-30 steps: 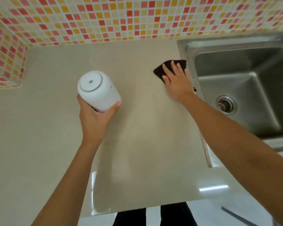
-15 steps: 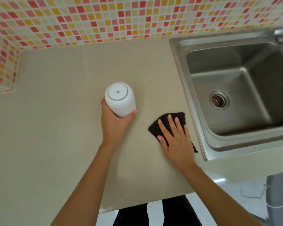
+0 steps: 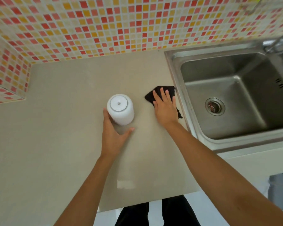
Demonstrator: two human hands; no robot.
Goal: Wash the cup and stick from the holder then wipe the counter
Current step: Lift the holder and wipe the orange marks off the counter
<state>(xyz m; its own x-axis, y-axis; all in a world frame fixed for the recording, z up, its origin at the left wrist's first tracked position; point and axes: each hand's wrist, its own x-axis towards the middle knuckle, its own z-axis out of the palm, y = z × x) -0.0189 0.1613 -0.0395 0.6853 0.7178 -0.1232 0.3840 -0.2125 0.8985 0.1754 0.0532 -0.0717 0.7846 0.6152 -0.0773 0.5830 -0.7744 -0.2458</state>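
A steel sink [image 3: 219, 50] is set on the right, with a round drain [image 3: 214, 106] in its basin floor and a faucet [image 3: 274, 44] at its far right corner. A mosaic tile wall [image 3: 104, 25] of red, orange and cream squares runs along the far side and wraps the left corner.

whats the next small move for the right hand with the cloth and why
Probably drag the black cloth toward the near counter edge: the right hand presses it flat beside the sink rim, so nothing is left to wipe rightward, and the white cup blocks the left.
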